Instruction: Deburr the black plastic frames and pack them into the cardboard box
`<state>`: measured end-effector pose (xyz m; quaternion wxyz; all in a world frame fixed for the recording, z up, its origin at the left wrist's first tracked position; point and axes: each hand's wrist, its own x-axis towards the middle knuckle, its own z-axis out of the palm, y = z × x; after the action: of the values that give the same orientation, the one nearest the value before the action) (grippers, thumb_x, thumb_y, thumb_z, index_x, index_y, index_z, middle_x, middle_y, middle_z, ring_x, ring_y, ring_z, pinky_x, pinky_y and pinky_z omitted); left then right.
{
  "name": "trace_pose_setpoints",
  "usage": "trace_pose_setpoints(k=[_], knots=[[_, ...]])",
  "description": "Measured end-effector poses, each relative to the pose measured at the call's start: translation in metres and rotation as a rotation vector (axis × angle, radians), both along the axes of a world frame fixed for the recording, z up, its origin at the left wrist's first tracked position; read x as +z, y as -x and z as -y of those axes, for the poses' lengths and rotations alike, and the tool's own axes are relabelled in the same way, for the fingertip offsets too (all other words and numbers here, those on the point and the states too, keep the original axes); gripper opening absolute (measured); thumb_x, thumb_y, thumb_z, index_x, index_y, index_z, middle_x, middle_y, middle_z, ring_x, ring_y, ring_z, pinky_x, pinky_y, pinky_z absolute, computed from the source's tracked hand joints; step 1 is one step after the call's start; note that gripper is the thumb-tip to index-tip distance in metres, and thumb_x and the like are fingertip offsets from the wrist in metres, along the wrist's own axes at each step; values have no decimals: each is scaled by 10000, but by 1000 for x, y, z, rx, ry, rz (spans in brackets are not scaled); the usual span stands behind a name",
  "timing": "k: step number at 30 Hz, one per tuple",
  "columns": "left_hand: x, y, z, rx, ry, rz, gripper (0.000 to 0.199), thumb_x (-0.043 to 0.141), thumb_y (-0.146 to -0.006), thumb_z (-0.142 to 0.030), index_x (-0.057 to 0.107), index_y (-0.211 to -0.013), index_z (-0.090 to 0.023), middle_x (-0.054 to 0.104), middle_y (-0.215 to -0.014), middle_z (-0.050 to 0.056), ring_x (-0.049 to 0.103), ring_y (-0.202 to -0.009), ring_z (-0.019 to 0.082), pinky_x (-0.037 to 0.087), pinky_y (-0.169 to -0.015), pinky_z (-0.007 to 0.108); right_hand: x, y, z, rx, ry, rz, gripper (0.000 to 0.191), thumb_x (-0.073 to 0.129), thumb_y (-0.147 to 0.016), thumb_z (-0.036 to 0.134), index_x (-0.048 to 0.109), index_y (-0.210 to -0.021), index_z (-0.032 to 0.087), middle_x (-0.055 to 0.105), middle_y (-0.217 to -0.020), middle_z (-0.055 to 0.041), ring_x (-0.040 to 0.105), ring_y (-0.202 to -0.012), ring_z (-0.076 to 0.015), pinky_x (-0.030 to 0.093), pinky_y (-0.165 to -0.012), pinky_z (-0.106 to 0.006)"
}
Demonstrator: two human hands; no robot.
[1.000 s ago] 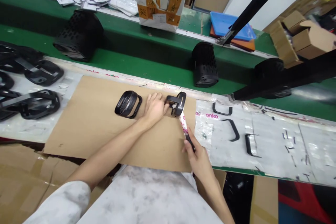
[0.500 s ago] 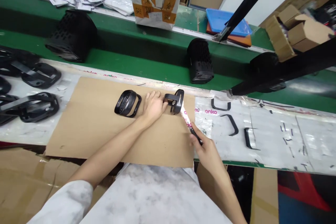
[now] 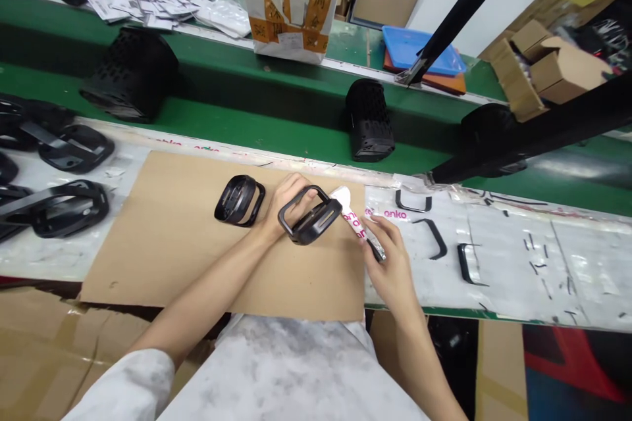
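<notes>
My left hand [image 3: 291,196] is closed on a black plastic frame [image 3: 316,218], a rounded loop with a thicker slotted side, tilted over the cardboard sheet [image 3: 172,263]. In my right hand [image 3: 390,260] is a tool [image 3: 356,223] wrapped in white tape with pink lettering, with a white rounded end and a dark handle. Its white end is close to the frame's right corner; whether they touch I cannot tell. A second black plastic frame [image 3: 240,200] lies on the cardboard, left of my left hand.
Thin black bracket-shaped strips [image 3: 437,240] and small black scraps [image 3: 538,266] lie on the white-covered bench to the right. Several black frames [image 3: 74,207] sit at the left. Black perforated housings [image 3: 370,120] stand on the green conveyor [image 3: 276,120]. A dark metal bar [image 3: 543,131] crosses at right.
My left hand has turned the frame so its loop opens towards me and lower on the cardboard. The tool in my right hand has shifted slightly, its white end now showing.
</notes>
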<state>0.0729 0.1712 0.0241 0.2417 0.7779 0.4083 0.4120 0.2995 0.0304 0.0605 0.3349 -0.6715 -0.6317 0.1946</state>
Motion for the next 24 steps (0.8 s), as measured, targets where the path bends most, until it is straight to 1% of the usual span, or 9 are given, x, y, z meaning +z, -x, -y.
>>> trace_pose_setpoints(k=[3,6,8,10,12,14,19,22,24], knots=[[-4,0,1,-12,19,54,419,350,-1074,-515,595,-912,-216,646,-883,63,608,-848,198,506,-817,347,2,14,-37,188,-12,-94,464,543,-1009,287,573,-1472,295,591,-1439,-110,552,-1372,-268,447,-1182,-480],[-8,2,2,2,66,68,469,348,-1059,-590,609,-946,-216,663,-894,62,627,-845,195,517,-808,340,-1,26,-76,399,19,-188,563,515,-975,193,499,-1532,271,586,-1492,-99,558,-1378,-256,446,-1180,-472],[-8,3,2,24,100,75,457,370,-1054,-592,609,-954,-216,669,-894,55,636,-843,190,520,-798,328,-3,33,-96,501,41,-246,548,495,-964,151,535,-1500,256,618,-1474,-83,591,-1345,-240,464,-1160,-440],[-6,3,2,54,127,94,403,414,-1053,-552,607,-956,-212,672,-887,41,638,-827,179,519,-785,311,-6,37,-106,530,27,-268,459,489,-983,157,613,-1416,248,685,-1384,-72,642,-1266,-230,492,-1114,-413],[-3,2,2,71,157,119,328,467,-1047,-488,613,-966,-206,677,-887,30,634,-810,168,514,-776,296,-10,39,-110,495,-28,-263,370,485,-1020,197,662,-1341,246,727,-1286,-74,672,-1191,-230,512,-1067,-411],[-2,1,2,61,196,146,264,517,-1029,-436,623,-982,-199,685,-894,27,629,-796,159,508,-756,281,-15,40,-108,426,-115,-269,313,493,-1046,247,682,-1297,248,741,-1220,-79,686,-1134,-236,534,-1015,-414],[-4,0,-2,9,277,232,194,593,-984,-378,629,-981,-187,686,-904,26,608,-774,143,482,-712,252,-25,36,-103,220,-310,-252,255,539,-1051,308,705,-1237,255,757,-1123,-73,703,-1051,-244,556,-948,-412],[-4,1,-4,-24,318,273,201,585,-989,-380,626,-965,-184,670,-876,19,587,-754,134,467,-704,247,-27,36,-105,123,-342,-261,250,542,-1052,327,716,-1217,254,761,-1107,-74,701,-1047,-249,555,-946,-419],[-3,2,-5,-16,360,287,224,571,-997,-395,626,-951,-183,661,-847,14,575,-730,131,457,-685,243,-28,37,-106,100,-328,-288,247,544,-1052,330,722,-1206,254,762,-1100,-71,701,-1046,-247,556,-946,-415]])
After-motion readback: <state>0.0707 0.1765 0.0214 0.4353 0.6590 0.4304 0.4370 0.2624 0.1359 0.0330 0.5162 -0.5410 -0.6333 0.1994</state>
